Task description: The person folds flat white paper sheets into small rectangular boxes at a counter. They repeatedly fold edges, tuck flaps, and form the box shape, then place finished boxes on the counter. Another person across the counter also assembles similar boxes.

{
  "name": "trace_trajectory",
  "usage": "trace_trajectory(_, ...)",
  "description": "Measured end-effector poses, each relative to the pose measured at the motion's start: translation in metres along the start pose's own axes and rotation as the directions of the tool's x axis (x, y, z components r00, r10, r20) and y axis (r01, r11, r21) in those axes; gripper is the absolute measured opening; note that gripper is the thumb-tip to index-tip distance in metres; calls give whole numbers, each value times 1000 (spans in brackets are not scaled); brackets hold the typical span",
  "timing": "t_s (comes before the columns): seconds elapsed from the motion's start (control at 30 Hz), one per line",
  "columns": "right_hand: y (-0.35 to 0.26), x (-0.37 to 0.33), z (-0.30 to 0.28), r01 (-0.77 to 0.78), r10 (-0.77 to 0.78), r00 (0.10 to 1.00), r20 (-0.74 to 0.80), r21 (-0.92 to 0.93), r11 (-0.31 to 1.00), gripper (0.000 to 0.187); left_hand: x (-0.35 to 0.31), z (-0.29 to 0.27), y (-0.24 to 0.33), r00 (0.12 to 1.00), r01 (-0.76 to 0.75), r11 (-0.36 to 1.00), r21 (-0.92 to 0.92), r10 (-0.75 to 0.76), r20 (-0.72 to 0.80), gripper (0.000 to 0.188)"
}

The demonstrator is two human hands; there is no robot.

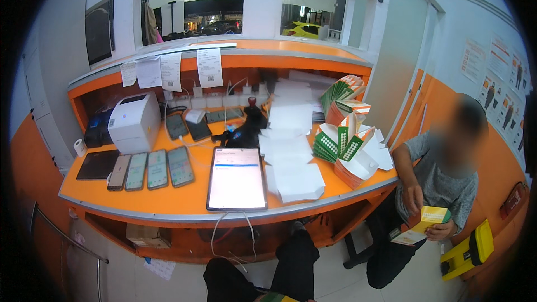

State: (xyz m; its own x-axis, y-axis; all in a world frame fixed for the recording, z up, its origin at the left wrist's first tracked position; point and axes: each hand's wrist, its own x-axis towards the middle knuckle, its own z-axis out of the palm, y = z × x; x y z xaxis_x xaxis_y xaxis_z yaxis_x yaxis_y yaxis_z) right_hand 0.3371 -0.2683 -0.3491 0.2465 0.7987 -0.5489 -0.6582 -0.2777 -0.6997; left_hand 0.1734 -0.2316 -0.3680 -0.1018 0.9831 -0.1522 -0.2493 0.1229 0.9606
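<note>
Landmark: the tablet point(238, 179), lying face up at the desk's front edge.

My hands: both out of view. I cannot tell whether they are spread, closed or holding anything. Directly below the tablet, between my legs point(299, 265), a green-and-yellow sliver of my carton point(274, 297) shows at the lower edge; the rest is cut off.

Just right of the tablet: a run of overlapping white cardboard pieces point(295, 182). I can't tell how far each is folded. Farther right, green-and-orange cartons point(351, 146) sit nested in a fanned bunch, flaps standing open.

Well to the right and lower than the tablet, a co-worker point(456, 193) has a second carton point(420, 225), yellow and green at its end. One hand point(442, 230) supports it from beside; the other hand point(413, 198) is near its upper edge.

Left of the tablet: a row of phones point(158, 169), with the label printer point(134, 124) behind them.

Step, as I judge it: making up cartons, mine not yet with the nested bunch. The next move would call for two hands squaring the walls and creasing the flaps without crushing the card.
</note>
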Motion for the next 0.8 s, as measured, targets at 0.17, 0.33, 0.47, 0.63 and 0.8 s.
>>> trace_trajectory(0.17,-15,-5,5,104,-93,986,139,-75,992,12,10,-2,-2,1000,-5,975,221,-1,28,19)
trace_trajectory(0.33,-25,-14,25,543,-409,839,360,-484,686,9,9,-4,0,999,-23,961,275,9,51,21)
trace_trajectory(0.47,-38,-21,33,582,-483,807,341,-596,553,12,16,-4,1,997,-41,950,309,16,82,22)
trace_trajectory(0.63,-47,-26,44,698,-520,684,511,-666,264,35,24,2,2,990,-48,934,353,-4,143,24)
trace_trajectory(0.8,-38,-30,51,614,-586,772,245,-524,590,39,28,3,3,982,-52,920,389,-23,185,25)
